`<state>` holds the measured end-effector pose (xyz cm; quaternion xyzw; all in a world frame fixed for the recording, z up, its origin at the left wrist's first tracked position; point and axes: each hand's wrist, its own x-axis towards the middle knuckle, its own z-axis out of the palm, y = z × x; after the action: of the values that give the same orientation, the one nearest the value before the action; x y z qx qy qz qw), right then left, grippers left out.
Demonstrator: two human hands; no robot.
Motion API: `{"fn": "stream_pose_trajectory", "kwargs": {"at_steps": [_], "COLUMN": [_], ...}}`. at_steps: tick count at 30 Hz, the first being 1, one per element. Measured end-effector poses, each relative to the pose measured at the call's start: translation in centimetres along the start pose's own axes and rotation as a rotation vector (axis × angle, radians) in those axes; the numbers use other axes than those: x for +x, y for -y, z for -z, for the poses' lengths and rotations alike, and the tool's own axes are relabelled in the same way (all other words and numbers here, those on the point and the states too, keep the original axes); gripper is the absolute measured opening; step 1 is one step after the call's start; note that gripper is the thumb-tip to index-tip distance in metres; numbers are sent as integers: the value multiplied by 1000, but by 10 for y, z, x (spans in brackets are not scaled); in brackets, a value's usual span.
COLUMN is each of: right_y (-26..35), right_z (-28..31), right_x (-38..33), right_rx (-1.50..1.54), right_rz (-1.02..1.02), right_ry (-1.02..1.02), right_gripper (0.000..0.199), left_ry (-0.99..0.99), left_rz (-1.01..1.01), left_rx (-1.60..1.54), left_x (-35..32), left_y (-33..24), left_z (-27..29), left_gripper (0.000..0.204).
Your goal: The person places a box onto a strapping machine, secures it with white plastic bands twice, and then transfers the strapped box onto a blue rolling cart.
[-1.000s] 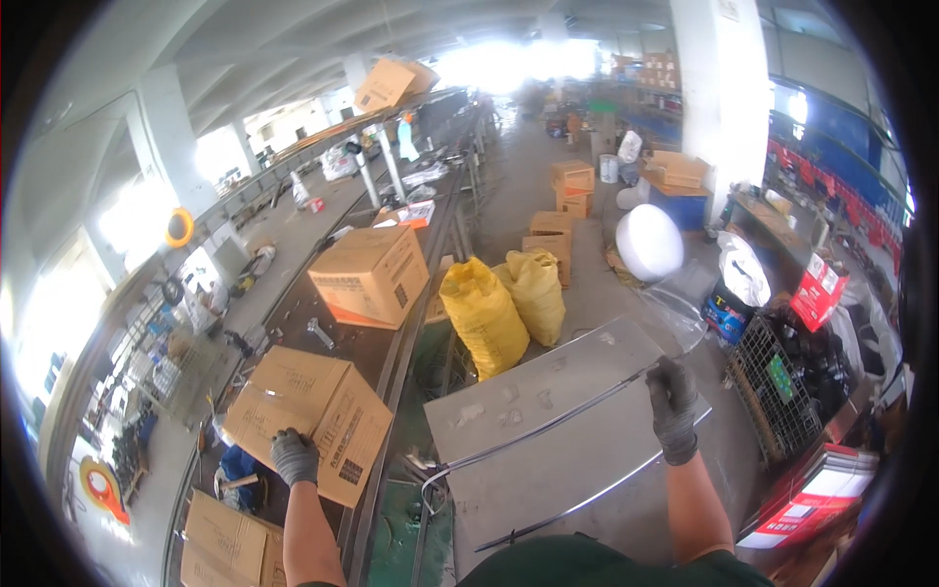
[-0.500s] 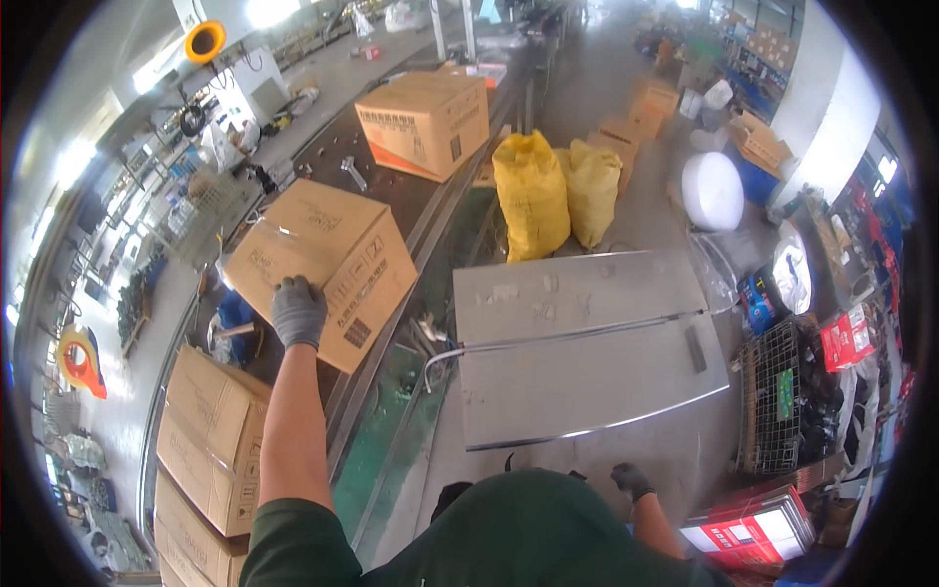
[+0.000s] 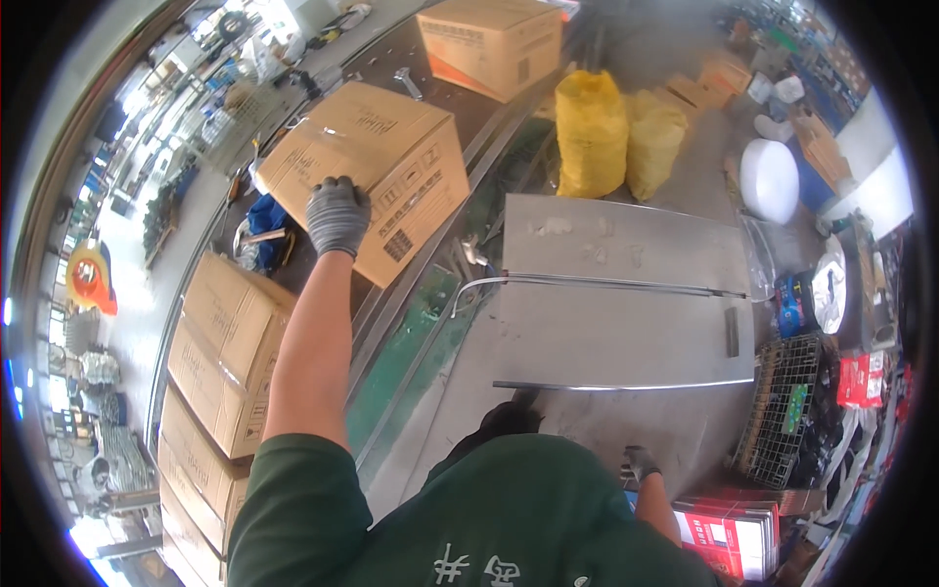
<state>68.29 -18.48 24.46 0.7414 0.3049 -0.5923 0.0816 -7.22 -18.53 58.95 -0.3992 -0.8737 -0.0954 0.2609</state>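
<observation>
My left hand [image 3: 338, 217], in a grey work glove, presses on the near edge of a brown cardboard box [image 3: 364, 142], its fingers bent over the top edge. This taped box sits slightly askew on a dark conveyor bench [image 3: 401, 59]. A metal bolt-like piece [image 3: 408, 83] lies just beyond it. Low at the right, my right hand [image 3: 640, 464], gloved too, hangs beside my body with its fingers apart and nothing in them. The nearest thing to it is a stack of red and white flat cartons [image 3: 729, 533].
Stacked boxes [image 3: 220, 352] stand at the left. Another carton [image 3: 489, 49] sits farther along the conveyor. A grey metal-topped table [image 3: 626, 338] stands right of it, with yellow sacks [image 3: 592, 137] behind. A wire basket [image 3: 780, 411] is at the right.
My view has shifted, so the bench and boxes appear higher in the picture. My left hand remains on the same box. My right hand's fingers have spread.
</observation>
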Motion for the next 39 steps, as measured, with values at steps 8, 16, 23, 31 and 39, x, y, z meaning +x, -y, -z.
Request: {"fn": "stream_pose_trajectory", "kwargs": {"at_steps": [8,16,23,31,39], "right_y": [-78,55,27,34,49], "right_z": [43,-1,28,21,-8], "right_x": [25,-123,-9,-2,-5], "right_rx": [-208,-413,-201,-119,-159], "right_rz": [-231,-340,66,29,-40], "right_ry": [209,227,261,192,185], "right_gripper": [53,73,69,54,32], "left_ry": [3,53,63,-21,-48], "left_rz": [-45,-16,-4,-14,3], "left_rx": [-90,-40,-43,-52,-103], "left_x": [20,1,8,9,4], "left_y": [-31,0,-16,-14,-4], "left_z": [-9,1,3,1,0], "left_gripper": [23,24,24,21,20]}}
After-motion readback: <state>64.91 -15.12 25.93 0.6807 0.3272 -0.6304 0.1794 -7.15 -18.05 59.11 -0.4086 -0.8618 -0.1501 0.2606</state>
